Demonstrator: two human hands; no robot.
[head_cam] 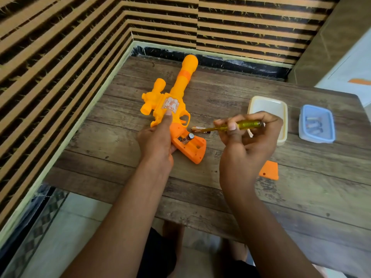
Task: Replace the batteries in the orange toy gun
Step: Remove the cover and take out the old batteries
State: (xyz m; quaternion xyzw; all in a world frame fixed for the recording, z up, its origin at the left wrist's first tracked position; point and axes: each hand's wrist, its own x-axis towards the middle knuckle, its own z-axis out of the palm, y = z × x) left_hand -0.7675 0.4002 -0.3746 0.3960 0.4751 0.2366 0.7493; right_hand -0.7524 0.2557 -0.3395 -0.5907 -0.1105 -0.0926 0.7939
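Note:
The orange toy gun (pixel 172 91) lies on the wooden table (pixel 220 193), barrel pointing away from me. My left hand (pixel 158 137) holds it at the grip, thumb on the body sticker. The darker orange grip has its battery compartment open, and one battery (pixel 188 137) tilts up out of it. My right hand (pixel 249 135) grips a yellow-green screwdriver (pixel 247 125) whose tip points left toward a loose battery (pixel 197 128) lying on the table beside the trigger. The orange compartment cover (pixel 269 170) rests flat on the table to the right.
A cream plastic box (pixel 281 109) stands behind my right hand. Further right is a blue box (pixel 317 125) holding several batteries. Striped walls close the table's far and left sides. My legs show below the near edge.

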